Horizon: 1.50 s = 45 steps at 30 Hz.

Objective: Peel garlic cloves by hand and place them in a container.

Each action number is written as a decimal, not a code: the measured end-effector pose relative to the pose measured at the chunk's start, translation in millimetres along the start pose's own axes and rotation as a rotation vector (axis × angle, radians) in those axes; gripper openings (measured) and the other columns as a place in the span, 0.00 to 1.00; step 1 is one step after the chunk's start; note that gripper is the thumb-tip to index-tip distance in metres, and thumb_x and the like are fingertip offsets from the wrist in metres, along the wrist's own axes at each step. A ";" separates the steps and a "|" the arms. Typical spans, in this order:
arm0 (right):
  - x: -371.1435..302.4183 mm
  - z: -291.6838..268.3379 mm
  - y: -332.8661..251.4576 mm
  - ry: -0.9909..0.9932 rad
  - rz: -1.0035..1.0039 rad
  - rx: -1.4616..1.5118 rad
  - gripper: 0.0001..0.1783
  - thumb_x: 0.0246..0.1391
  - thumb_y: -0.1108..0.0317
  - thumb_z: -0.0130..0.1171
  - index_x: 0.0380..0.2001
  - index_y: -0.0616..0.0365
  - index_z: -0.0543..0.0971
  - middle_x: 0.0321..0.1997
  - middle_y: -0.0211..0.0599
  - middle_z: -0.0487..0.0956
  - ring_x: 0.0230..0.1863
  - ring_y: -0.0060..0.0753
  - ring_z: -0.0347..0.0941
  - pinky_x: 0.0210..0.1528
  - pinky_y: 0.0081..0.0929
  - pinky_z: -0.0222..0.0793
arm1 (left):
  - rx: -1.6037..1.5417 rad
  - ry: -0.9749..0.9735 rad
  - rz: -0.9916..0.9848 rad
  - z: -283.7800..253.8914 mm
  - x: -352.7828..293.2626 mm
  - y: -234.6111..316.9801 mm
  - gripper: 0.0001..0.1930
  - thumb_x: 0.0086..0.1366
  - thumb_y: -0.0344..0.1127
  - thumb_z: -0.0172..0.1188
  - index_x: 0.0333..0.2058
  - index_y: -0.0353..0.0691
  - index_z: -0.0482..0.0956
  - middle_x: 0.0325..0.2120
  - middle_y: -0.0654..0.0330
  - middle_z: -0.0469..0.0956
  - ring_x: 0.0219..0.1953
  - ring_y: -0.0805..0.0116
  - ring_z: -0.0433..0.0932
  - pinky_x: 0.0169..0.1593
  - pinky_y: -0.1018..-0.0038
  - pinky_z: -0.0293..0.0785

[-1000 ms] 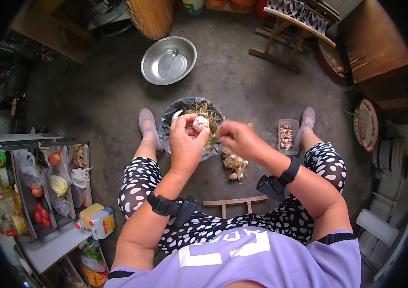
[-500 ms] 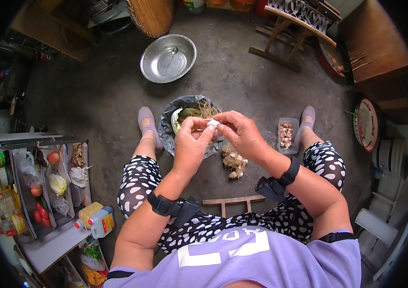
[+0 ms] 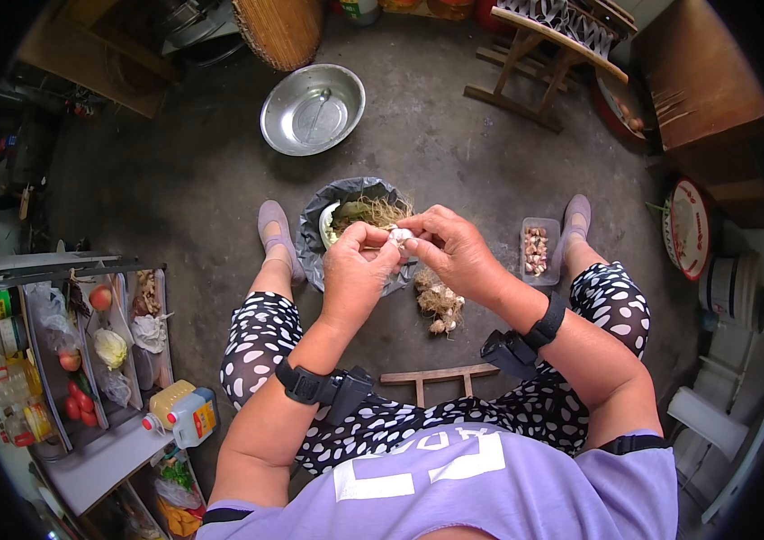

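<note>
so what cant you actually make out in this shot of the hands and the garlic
Head view only:
- garlic clove: mostly covered by the fingers of the left hand and right hand.
- small clear tub: contents too small to identify.
- lined bin: inside partly hidden behind both hands.
- striped stool: cut off by the top edge.

Both hands are meeting over the bag-lined bin (image 3: 346,193), the left hand (image 3: 357,270) and right hand (image 3: 454,252) pinching a small white garlic clove (image 3: 399,236) between their fingertips. Below them a pile of garlic bulbs (image 3: 439,301) is lying on the concrete floor (image 3: 193,180). A clear tub of cloves (image 3: 538,249) is sitting just beside the right foot, and a metal basin (image 3: 312,109) is resting farther out.
</note>
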State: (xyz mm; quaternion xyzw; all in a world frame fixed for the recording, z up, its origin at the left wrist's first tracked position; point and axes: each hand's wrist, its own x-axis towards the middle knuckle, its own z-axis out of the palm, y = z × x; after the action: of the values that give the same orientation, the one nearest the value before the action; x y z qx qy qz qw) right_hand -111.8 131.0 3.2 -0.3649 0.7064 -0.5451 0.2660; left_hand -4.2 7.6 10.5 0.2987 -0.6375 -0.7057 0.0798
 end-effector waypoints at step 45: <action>-4.9 -6.2 -4.8 -0.068 0.044 -0.002 0.12 0.49 0.74 0.57 0.39 0.60 0.73 0.35 0.35 0.69 0.33 0.27 0.70 0.37 0.24 0.68 | 0.438 0.198 0.315 6.9 5.3 -10.7 0.03 0.51 0.23 0.57 0.22 0.35 0.72 0.17 0.57 0.75 0.19 0.69 0.75 0.24 0.74 0.71</action>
State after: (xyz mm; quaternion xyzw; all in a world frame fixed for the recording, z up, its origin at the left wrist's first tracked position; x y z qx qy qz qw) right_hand -112.6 137.8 9.3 -0.3680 0.7053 -0.5256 0.3013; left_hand -9.2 12.7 -1.3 0.2737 -0.8023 -0.4977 0.1838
